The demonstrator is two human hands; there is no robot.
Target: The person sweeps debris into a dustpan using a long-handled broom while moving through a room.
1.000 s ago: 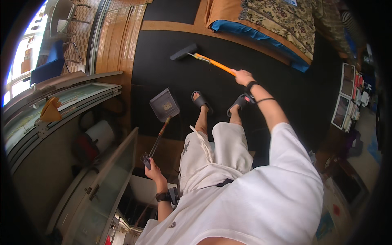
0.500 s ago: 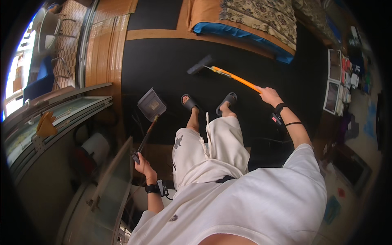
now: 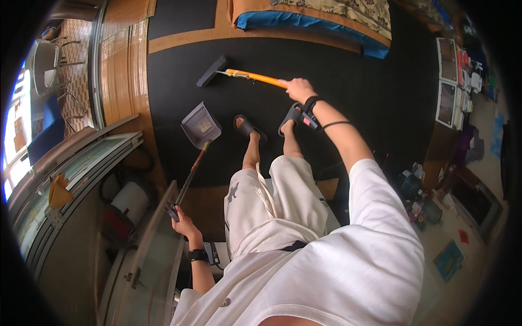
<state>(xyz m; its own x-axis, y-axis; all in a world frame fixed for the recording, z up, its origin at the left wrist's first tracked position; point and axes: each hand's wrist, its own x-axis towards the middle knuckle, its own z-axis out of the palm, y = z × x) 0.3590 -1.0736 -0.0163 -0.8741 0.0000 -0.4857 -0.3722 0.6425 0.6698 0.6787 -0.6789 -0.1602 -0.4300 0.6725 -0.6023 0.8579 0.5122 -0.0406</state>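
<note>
My right hand (image 3: pixel 299 89) is wrapped round the orange handle of a broom (image 3: pixel 255 77). Its dark grey bristle head (image 3: pixel 212 71) is at the dark floor, ahead of my feet and just beyond the dustpan. In my left hand (image 3: pixel 185 223) is the upper end of the long handle of a grey dustpan (image 3: pixel 200 126). The pan rests on the floor left of my feet, its opening facing away from me, with a pale patch inside that I cannot make out. Both wrists wear black straps with small devices.
My slippered feet (image 3: pixel 246 126) stand right of the dustpan. A bed (image 3: pixel 304 26) with a blue underlayer lies ahead. A glass-paned door (image 3: pixel 147 271) and a window frame (image 3: pixel 81 163) flank my left arm. Stacked things (image 3: pixel 447 92) line the right side.
The broom has swung left toward the dustpan, my right arm reaching across with it. The dustpan stays nearly in place in my left hand, while the whole view has shifted slightly.
</note>
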